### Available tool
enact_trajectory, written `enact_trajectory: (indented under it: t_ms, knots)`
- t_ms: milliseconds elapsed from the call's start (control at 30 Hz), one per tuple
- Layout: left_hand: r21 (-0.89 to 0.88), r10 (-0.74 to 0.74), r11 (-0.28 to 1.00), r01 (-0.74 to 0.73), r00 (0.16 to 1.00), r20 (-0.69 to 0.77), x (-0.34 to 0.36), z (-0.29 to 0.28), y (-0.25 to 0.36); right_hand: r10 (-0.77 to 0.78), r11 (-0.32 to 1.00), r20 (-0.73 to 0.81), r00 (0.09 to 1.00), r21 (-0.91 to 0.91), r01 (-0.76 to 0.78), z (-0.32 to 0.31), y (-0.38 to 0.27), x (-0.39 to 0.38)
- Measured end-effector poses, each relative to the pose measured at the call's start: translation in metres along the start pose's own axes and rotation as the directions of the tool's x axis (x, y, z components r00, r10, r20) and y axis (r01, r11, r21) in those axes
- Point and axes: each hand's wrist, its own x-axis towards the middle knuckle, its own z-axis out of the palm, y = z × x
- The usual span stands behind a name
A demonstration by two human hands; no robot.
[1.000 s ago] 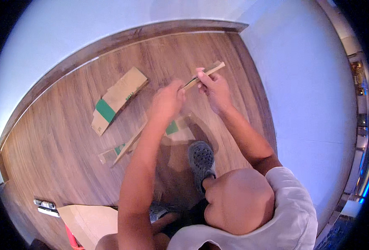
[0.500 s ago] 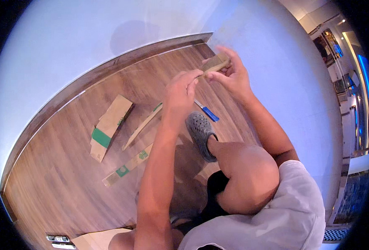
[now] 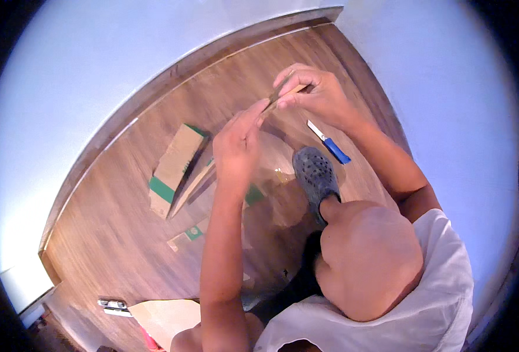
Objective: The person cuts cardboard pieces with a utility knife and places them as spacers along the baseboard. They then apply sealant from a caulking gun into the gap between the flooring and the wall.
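Note:
My left hand [image 3: 236, 144] and my right hand [image 3: 315, 94] are closed on a folded brown cardboard strip [image 3: 291, 92] above the floor; the fingers hide part of it. A box cutter [image 3: 335, 149] with a blue handle and pale blade lies just right of my shoe [image 3: 315, 176]. Left of my left hand lies a bent cardboard piece [image 3: 175, 158] with green printing, beside a narrow strip [image 3: 192, 188]. Another flattened piece [image 3: 180, 240] with green patches lies lower, partly hidden by my left forearm.
The wooden floor [image 3: 107, 211] meets a pale wall [image 3: 95, 64] with a baseboard [image 3: 189, 58], and another wall [image 3: 447, 88] on the right. At lower left are small black-and-silver items [image 3: 113, 307], a tan sheet [image 3: 160, 320] and a red object [image 3: 150, 340]. My bent knee [image 3: 371, 252] is below my hands.
My hands have shifted on the held strip, which is now more bent or folded. The blue cutter, hidden in the earliest frame, now shows in full. The view has swung between frames.

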Motion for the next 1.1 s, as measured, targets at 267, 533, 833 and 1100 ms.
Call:
enact_trajectory:
  t_ms: [267,533,833,1100]
  knots:
    - [-0.100,-0.295,0.947,0.305,0.950,0.101,0.047,0.032,-0.017,0.152,0.944,-0.154,0.976,0.316,-0.097,0.003,0.067,0.034]
    - [-0.092,-0.448,0.871,0.483,0.856,0.257,0.085,0.100,-0.027,0.278,0.749,-0.025,0.960,0.632,-0.200,-0.037,0.133,0.031]
    - [0.080,-0.217,0.976,0.202,0.929,0.299,0.099,0.168,-0.039,0.546,0.524,-0.123,0.829,0.822,-0.224,-0.069,0.172,0.010]
    - [0.213,0.062,0.968,-0.130,0.952,0.300,0.110,0.223,-0.073,0.557,0.684,-0.350,0.753,0.708,-0.177,-0.091,0.224,0.021]
